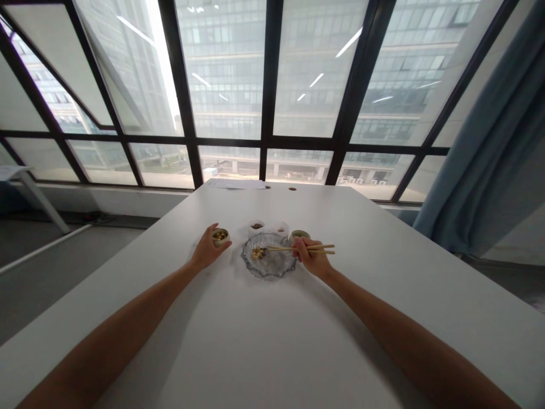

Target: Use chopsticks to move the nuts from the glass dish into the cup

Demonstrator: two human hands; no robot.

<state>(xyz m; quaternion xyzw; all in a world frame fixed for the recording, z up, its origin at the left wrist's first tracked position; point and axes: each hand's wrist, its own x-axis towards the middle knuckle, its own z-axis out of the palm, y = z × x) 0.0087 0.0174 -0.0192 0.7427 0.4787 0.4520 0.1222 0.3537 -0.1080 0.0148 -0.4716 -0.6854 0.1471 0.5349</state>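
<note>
My left hand (208,248) is wrapped round a small cup (221,242) that has small mixed pieces inside, left of a clear glass plate (276,274) with a wavy rim. In my right hand (313,258) is a pair of wooden chopsticks (281,248). Their tips reach a little heap of yellowish and dark pieces (258,253) on the plate's left part; whether they pinch a piece is too small to tell. Just behind my right hand stands a greenish bowl (300,233), partly hidden by the fingers.
Two small white cups (256,229) with dark bits in them stand behind the plate. White paper (238,184) lies at the far edge of the white table (264,341), near two round holes. Windows and a blue curtain (477,153) are beyond.
</note>
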